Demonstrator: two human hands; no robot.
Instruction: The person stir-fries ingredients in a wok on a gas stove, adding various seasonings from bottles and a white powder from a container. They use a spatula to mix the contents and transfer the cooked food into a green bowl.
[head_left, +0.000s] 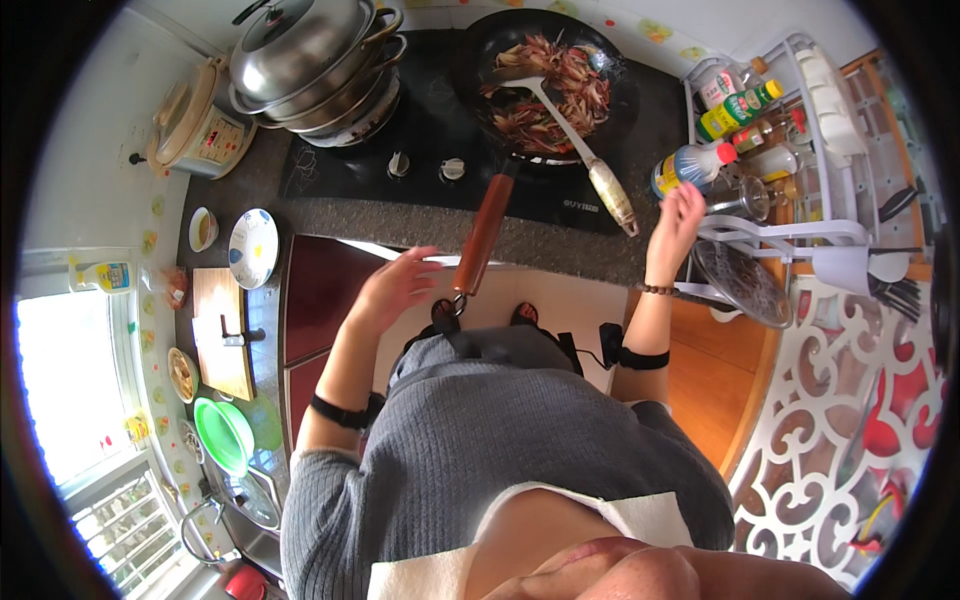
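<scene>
A black wok (469, 90) on the gas stove holds sliced reddish and pale food (585, 94). Its brown handle (484, 232) points towards me. A metal spatula (570, 135) lies across the wok, its worn grip resting over the rim and stove edge. My left hand (403, 281) is in the air left of the wok handle, fingers apart, holding nothing. My right hand (679, 217) is raised at the bottle rack, right of the spatula grip, close to a bottle with a red cap (694, 166). Whether its fingers touch the bottle cannot be told.
A lidded steel steamer pot (307, 67) stands on the left burner, beside a rice cooker (206, 135). Along the left counter are a patterned plate (253, 247), a cutting board (217, 300) and a green basin (225, 437). Bottles and a glass lid (739, 281) occupy the right rack.
</scene>
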